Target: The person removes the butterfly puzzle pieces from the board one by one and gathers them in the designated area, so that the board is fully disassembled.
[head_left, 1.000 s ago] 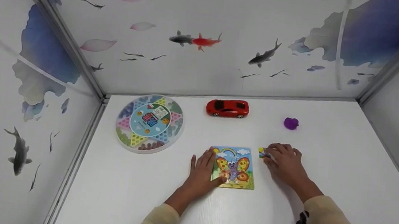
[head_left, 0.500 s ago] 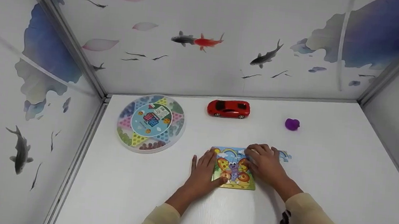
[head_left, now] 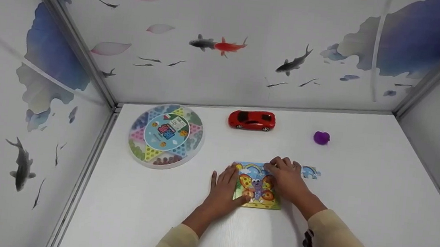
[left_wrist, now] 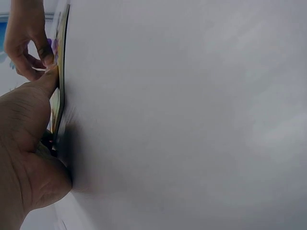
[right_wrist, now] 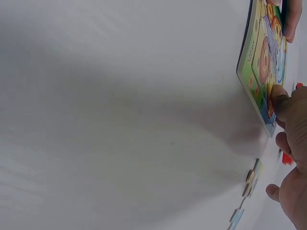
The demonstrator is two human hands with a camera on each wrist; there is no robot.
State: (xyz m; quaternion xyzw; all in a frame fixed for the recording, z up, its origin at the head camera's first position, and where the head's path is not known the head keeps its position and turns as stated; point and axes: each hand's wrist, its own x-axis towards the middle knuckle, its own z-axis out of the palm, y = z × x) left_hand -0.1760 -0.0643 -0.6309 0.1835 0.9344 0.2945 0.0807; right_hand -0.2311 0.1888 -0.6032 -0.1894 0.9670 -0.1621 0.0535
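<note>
A square jigsaw puzzle [head_left: 256, 183] with a butterfly picture lies flat on the white table. My left hand [head_left: 219, 196] rests along its left edge, fingers fairly straight, with the thumb on its lower face. My right hand [head_left: 289, 182] is at the upper right corner with bent fingers; in the right wrist view its thumb [right_wrist: 278, 98] presses on the puzzle [right_wrist: 264, 62]. Thumb and fingers pinch at a jigsaw piece there, mostly hidden by the hand. Loose jigsaw pieces [head_left: 311, 172] with a rainbow lie just right of it, appearing as joined pieces [right_wrist: 252, 178] beneath it.
A round Chinese checkers set [head_left: 166, 136] with coloured beads lies at the back left. Behind the puzzle is a red toy car [head_left: 251, 120], and a small purple object [head_left: 321, 138] sits back right. Printed walls [head_left: 256, 86] enclose the table.
My right hand has moved left from the loose pieces onto the puzzle's upper right corner, uncovering the rainbow piece. My left hand has stayed on the puzzle's left edge.
</note>
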